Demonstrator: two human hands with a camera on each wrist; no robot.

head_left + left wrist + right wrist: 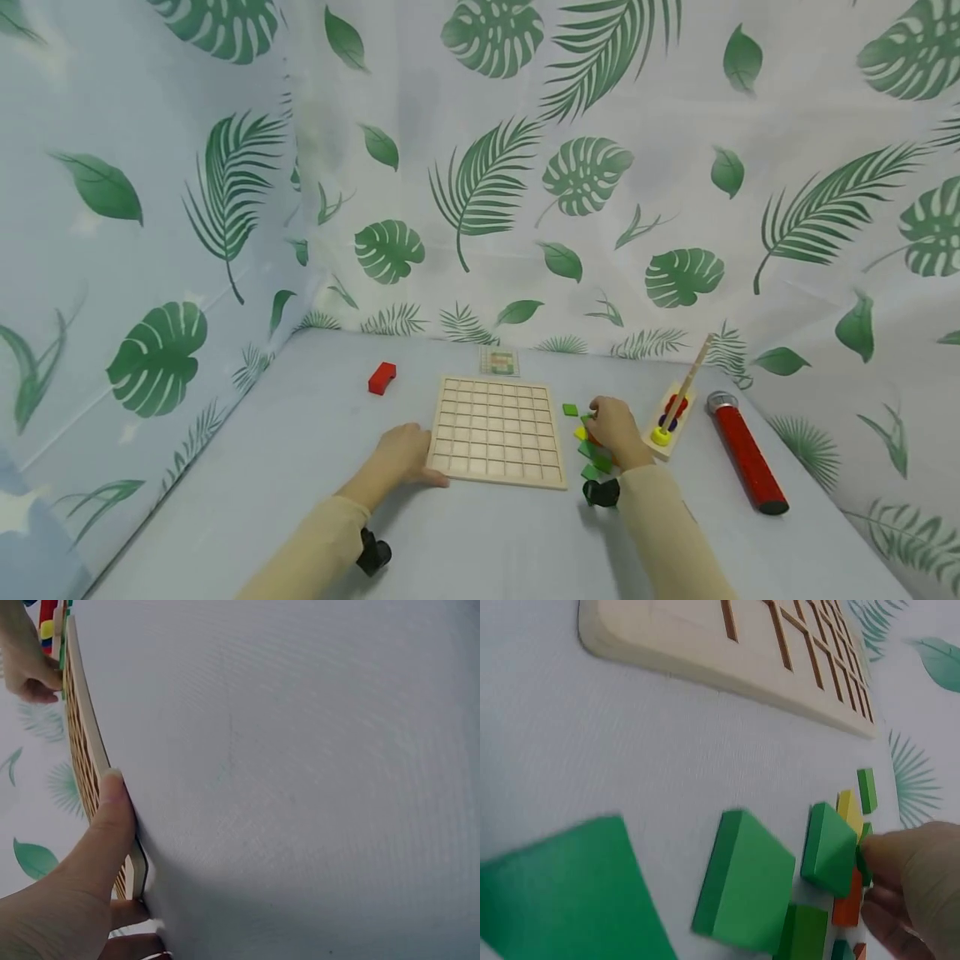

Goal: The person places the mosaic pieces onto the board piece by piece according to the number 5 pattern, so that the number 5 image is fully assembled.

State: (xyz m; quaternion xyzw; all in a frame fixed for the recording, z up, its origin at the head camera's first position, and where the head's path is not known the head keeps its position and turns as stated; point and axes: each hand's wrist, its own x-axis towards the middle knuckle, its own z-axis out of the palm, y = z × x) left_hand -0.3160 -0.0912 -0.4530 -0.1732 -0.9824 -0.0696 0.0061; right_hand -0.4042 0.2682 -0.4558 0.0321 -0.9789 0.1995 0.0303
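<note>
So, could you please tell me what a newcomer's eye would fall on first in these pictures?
Probably the pale wooden grid board in the middle of the head view, with the left hand at its near left corner. Next might come the bright green pieces to the board's right, by the right hand, with a yellow piece among them. Farther right, the long red flashlight also stands out.

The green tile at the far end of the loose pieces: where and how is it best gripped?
Probably by two opposite side edges, the right hand coming from above: the green tile lies flat on the table, and the head view shows a gap between it and the other pieces, leaving its edges free.
</note>
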